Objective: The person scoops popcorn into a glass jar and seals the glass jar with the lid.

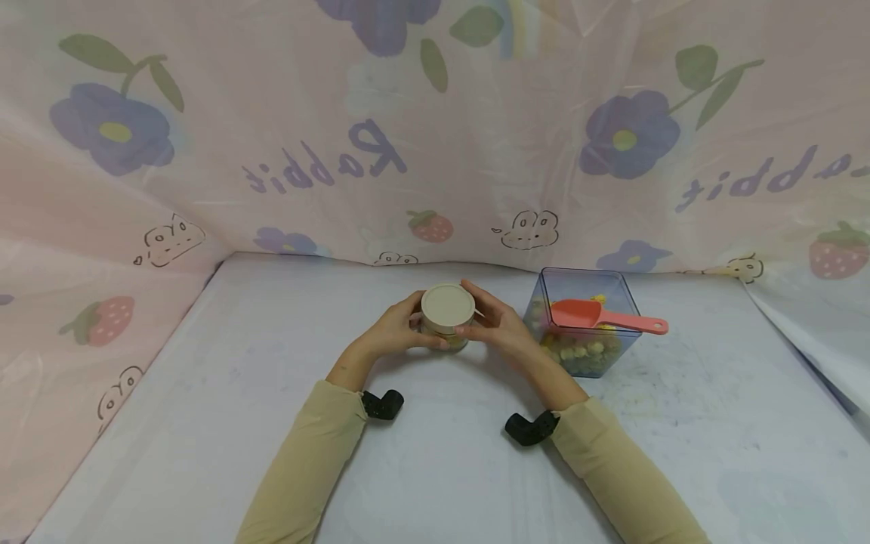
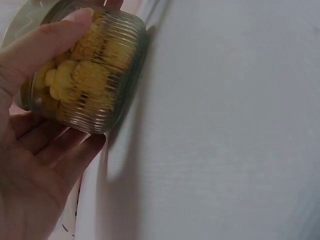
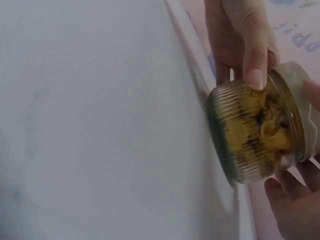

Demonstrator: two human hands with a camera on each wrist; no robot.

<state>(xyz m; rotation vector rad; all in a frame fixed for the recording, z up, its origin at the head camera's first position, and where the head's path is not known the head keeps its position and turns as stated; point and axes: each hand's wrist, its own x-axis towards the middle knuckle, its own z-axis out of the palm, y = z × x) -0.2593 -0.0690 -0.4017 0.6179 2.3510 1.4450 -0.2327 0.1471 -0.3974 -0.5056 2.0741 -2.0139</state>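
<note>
A ribbed glass jar (image 2: 122, 42) filled with yellow, dried-flower-like pieces (image 2: 92, 80) stands upright near the middle of the table. Its round cream lid (image 1: 447, 304) sits on top. From the left, my left hand (image 1: 390, 330) grips the jar's glass body, thumb across the front and fingers around the side. My right hand (image 1: 501, 326) holds the jar from the other side, its thumb (image 3: 312, 92) on the lid's edge and its fingers curved around the far side.
To the right stands a clear bluish plastic box (image 1: 537, 310), partly filled with yellow-green pieces. A coral-red scoop (image 1: 612, 317) lies across its top, handle sticking out over the right rim. Behind the white table (image 1: 435, 468) hangs a pink printed curtain (image 1: 469, 151).
</note>
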